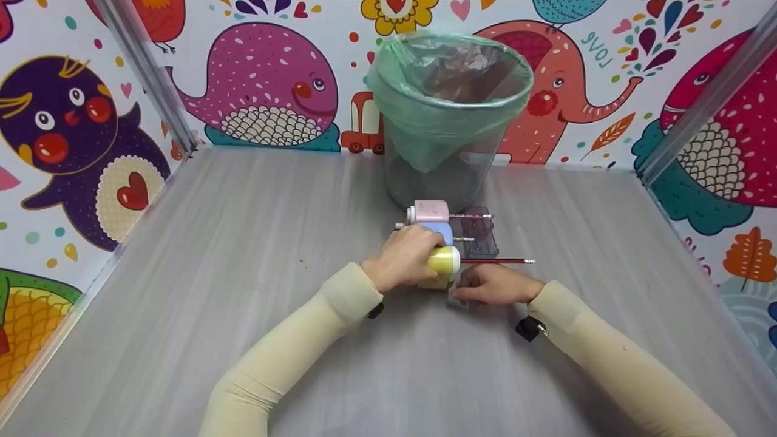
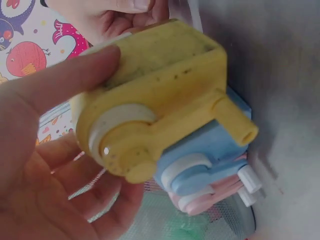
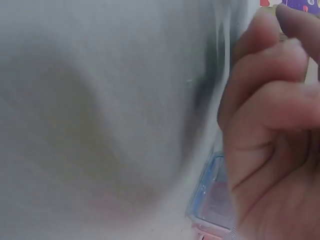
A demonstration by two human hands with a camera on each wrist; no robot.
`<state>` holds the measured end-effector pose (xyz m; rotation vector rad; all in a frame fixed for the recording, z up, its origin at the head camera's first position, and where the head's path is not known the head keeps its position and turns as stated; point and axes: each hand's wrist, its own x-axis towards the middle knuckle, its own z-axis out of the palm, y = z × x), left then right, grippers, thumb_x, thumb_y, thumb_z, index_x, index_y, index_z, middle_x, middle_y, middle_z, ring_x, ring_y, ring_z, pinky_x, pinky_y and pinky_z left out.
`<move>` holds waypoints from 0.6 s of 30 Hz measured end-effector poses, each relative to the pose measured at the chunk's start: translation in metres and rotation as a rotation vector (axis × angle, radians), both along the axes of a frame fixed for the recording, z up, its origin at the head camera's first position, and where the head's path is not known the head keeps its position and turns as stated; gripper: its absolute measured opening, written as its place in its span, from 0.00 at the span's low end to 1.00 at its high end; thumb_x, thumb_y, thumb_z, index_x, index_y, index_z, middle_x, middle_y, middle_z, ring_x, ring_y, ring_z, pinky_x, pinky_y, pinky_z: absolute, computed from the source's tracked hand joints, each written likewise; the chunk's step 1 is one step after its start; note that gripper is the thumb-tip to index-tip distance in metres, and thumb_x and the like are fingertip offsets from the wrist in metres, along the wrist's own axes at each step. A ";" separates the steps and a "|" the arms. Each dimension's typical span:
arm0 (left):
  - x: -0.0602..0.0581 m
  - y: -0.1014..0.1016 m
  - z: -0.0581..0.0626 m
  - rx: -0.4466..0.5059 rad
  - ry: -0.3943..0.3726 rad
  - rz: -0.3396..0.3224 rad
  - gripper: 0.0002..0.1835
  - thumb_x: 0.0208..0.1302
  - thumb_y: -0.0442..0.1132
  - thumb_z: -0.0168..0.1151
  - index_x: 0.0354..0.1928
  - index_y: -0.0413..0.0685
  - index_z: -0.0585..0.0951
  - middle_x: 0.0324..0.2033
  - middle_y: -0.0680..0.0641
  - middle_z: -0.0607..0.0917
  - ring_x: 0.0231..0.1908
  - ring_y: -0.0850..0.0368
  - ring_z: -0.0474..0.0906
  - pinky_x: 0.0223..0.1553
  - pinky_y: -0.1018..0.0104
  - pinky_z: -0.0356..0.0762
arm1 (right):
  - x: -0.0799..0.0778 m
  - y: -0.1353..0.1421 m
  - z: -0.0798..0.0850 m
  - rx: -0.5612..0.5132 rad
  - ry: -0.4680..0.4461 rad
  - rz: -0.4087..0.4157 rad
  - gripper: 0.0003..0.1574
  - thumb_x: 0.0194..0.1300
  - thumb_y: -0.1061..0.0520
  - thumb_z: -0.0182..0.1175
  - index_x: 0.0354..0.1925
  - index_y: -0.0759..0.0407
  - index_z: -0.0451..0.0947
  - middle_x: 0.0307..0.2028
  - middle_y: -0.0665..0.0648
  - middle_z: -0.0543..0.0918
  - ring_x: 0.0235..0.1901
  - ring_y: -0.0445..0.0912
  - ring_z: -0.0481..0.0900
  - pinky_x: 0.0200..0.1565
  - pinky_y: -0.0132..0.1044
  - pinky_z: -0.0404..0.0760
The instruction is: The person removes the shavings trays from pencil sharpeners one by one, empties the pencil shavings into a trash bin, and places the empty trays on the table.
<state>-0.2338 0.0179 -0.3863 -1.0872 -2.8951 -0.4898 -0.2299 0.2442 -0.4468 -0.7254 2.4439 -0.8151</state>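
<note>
The left hand (image 1: 400, 258) grasps a yellow pencil sharpener (image 1: 443, 261), a red pencil (image 1: 498, 261) jutting from its right end. Just beside, the right hand (image 1: 495, 284) curls its fingers near a clear piece (image 1: 456, 299) (whether it grips this, I cannot tell). Beyond the left hand, blue (image 1: 442, 230) and pink sharpeners (image 1: 432, 210) sit on the bench (image 1: 273, 243) beside clear trays (image 1: 484, 246); farther off stands a mesh bin (image 1: 419, 185) with a green liner (image 1: 425, 130).

sharpeners (image 1: 444, 260): 3 | pencils (image 1: 498, 261): 3 | clear trays (image 1: 484, 247): at least 2 | hands (image 1: 402, 260): 2 | bin (image 1: 452, 189): 1
</note>
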 end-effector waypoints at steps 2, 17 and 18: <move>0.001 0.000 -0.002 0.002 0.015 -0.003 0.20 0.50 0.41 0.77 0.46 0.46 0.86 0.42 0.46 0.86 0.45 0.50 0.81 0.46 0.54 0.82 | 0.001 -0.001 0.000 0.017 -0.018 -0.002 0.21 0.68 0.43 0.63 0.26 0.56 0.81 0.17 0.42 0.75 0.17 0.34 0.70 0.21 0.27 0.68; 0.005 0.003 -0.012 -0.065 0.076 0.044 0.23 0.52 0.45 0.77 0.50 0.49 0.85 0.45 0.47 0.83 0.50 0.50 0.80 0.48 0.52 0.82 | 0.002 -0.003 -0.002 0.008 -0.086 -0.032 0.18 0.69 0.46 0.62 0.30 0.58 0.80 0.19 0.45 0.76 0.17 0.36 0.72 0.20 0.29 0.70; 0.005 0.003 -0.011 -0.069 0.079 0.044 0.23 0.52 0.45 0.77 0.50 0.49 0.85 0.45 0.47 0.83 0.50 0.50 0.80 0.49 0.53 0.81 | 0.002 -0.003 -0.002 0.007 -0.093 -0.036 0.17 0.69 0.46 0.62 0.31 0.58 0.81 0.19 0.45 0.76 0.17 0.36 0.72 0.20 0.29 0.70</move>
